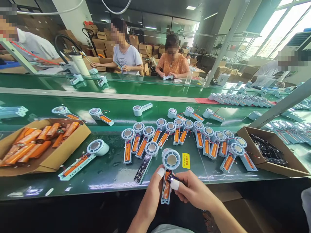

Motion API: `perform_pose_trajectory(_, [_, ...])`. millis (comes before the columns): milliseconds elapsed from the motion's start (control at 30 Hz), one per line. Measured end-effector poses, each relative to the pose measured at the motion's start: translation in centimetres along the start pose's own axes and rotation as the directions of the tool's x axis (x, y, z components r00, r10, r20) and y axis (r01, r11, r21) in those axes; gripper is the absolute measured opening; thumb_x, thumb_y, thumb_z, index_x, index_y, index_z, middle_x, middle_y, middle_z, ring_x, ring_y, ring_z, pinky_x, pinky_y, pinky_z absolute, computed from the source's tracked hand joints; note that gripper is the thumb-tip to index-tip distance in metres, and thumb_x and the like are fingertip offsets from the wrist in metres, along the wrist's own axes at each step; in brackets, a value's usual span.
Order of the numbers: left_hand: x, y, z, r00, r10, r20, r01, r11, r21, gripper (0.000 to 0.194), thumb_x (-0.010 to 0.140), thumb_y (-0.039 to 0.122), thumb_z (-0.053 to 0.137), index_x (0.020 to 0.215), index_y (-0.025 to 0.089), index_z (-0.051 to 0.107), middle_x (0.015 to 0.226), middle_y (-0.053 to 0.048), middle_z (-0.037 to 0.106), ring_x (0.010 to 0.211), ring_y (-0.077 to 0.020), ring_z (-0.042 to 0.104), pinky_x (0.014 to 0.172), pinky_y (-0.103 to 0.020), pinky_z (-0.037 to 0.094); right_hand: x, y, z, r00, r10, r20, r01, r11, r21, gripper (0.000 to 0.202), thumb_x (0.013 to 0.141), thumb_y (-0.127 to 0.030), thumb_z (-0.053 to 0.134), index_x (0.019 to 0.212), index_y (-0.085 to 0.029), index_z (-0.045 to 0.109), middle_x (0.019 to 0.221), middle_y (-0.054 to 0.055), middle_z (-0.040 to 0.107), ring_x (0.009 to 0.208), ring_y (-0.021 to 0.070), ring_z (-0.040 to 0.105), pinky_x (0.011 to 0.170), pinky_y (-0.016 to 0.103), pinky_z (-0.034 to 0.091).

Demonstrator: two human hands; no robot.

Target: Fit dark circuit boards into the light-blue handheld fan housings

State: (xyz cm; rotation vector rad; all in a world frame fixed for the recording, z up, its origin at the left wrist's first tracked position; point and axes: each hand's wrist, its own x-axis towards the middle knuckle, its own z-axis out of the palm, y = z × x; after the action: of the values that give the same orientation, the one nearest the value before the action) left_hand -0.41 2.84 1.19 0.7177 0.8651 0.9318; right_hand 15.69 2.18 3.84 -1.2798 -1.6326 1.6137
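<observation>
My left hand (153,189) is wrapped round a light blue unit (171,159) with a round head and an orange battery in its handle. Between the fingers of my right hand (190,187) is a small black part (173,178), held against the top of that handle. White tape covers both thumbs. Just behind lies a similar unit with a black circuit board (143,169) on its handle. Rows of units with orange batteries (141,147) stretch across the bench beyond my hands. Another unit (97,148) rests to the left.
A cardboard box of orange batteries (46,165) stands left; a box of black boards (297,166) stands right. A yellow label (186,160) is on the green bench (116,176). More units lie on the green strip behind. Several people sit across, and a slanted post (279,105) rises at right.
</observation>
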Motion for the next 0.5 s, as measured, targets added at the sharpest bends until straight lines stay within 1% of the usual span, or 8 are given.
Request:
perform_pose_trajectory(67, [-0.1,-0.1,0.2,0.999,-0.016,0.04,0.02,0.995,-0.097,0.041,0.091,0.053,0.051,0.109,0.019,0.066,0.097,-0.005,0.072,0.094,-0.0253,0.066,0.084,-0.036,0.051,0.0,0.8,1.1,0.995,0.014,-0.099,-0.003,0.994,0.111,0.056,0.095,-0.067,0.045,0.064,-0.021,0.044,0.048,-0.006,0.045,0.041,0.0072,0.038,0.043,0.019,0.029])
perform_pose_trajectory(100, [-0.2,0.0,0.3,0.999,-0.017,0.04,0.021,0.995,-0.095,0.042,0.091,0.052,0.053,0.114,0.019,0.066,0.099,-0.005,0.073,0.097,-0.026,0.066,0.088,-0.037,0.051,0.0,1.1,1.6,0.988,0.001,-0.153,0.02,0.991,0.132,0.058,0.096,-0.069,0.041,0.062,-0.021,0.042,0.046,-0.006,0.043,0.041,0.0071,0.036,0.043,0.02,0.028])
perform_pose_trajectory(200, [-0.4,0.1,0.4,1.0,0.012,0.024,-0.013,0.999,0.049,0.043,0.087,0.044,0.061,0.124,0.022,0.064,0.11,-0.005,0.074,0.11,-0.0278,0.064,0.098,-0.038,0.049,0.1,1.4,2.6,0.959,-0.039,-0.281,0.084,0.985,0.15,0.061,0.095,-0.071,0.039,0.059,-0.022,0.038,0.042,-0.006,0.038,0.04,0.0072,0.033,0.043,0.02,0.027])
perform_pose_trajectory(267, [-0.4,0.2,0.5,0.999,0.033,0.019,-0.036,0.983,0.181,0.047,0.085,0.042,0.064,0.128,0.024,0.063,0.119,-0.005,0.072,0.12,-0.0294,0.06,0.104,-0.038,0.046,0.2,1.4,2.8,0.948,-0.02,-0.318,0.085,0.978,0.189,0.061,0.093,-0.074,0.04,0.059,-0.023,0.038,0.041,-0.007,0.037,0.038,0.0067,0.03,0.042,0.021,0.025])
perform_pose_trajectory(333, [-0.4,0.1,0.6,0.998,0.06,0.01,-0.061,0.956,0.286,0.049,0.085,0.044,0.063,0.13,0.024,0.06,0.128,-0.006,0.068,0.129,-0.0304,0.055,0.109,-0.039,0.043,0.3,1.5,2.8,0.943,0.009,-0.333,0.071,0.972,0.225,0.061,0.092,-0.075,0.041,0.061,-0.023,0.038,0.041,-0.008,0.036,0.037,0.006,0.027,0.04,0.02,0.023])
perform_pose_trajectory(400, [-0.4,-0.1,0.8,0.994,0.101,-0.041,-0.08,0.928,0.365,0.048,0.087,0.047,0.06,0.129,0.024,0.06,0.135,-0.008,0.064,0.135,-0.0308,0.049,0.113,-0.04,0.039,0.2,1.5,2.7,0.931,0.025,-0.365,0.064,0.971,0.231,0.059,0.093,-0.073,0.043,0.064,-0.022,0.04,0.044,-0.009,0.035,0.038,0.0058,0.027,0.039,0.02,0.023])
perform_pose_trajectory(433, [-0.4,-0.1,1.0,0.989,0.122,-0.085,-0.079,0.915,0.395,0.047,0.087,0.048,0.058,0.127,0.023,0.06,0.136,-0.008,0.063,0.136,-0.031,0.049,0.113,-0.04,0.039,0.0,1.5,2.7,0.923,0.022,-0.385,0.068,0.974,0.218,0.056,0.093,-0.071,0.045,0.067,-0.022,0.044,0.045,-0.009,0.036,0.039,0.0063,0.029,0.039,0.019,0.024])
perform_pose_trajectory(500, [-0.5,-0.2,1.3,0.974,0.126,-0.19,-0.035,0.906,0.423,0.045,0.088,0.05,0.054,0.124,0.023,0.061,0.125,-0.009,0.068,0.124,-0.0313,0.058,0.104,-0.041,0.047,-0.5,1.5,2.8,0.902,-0.022,-0.432,0.094,0.985,0.147,0.045,0.095,-0.063,0.05,0.083,-0.019,0.055,0.052,-0.007,0.046,0.045,0.0091,0.044,0.044,0.019,0.034])
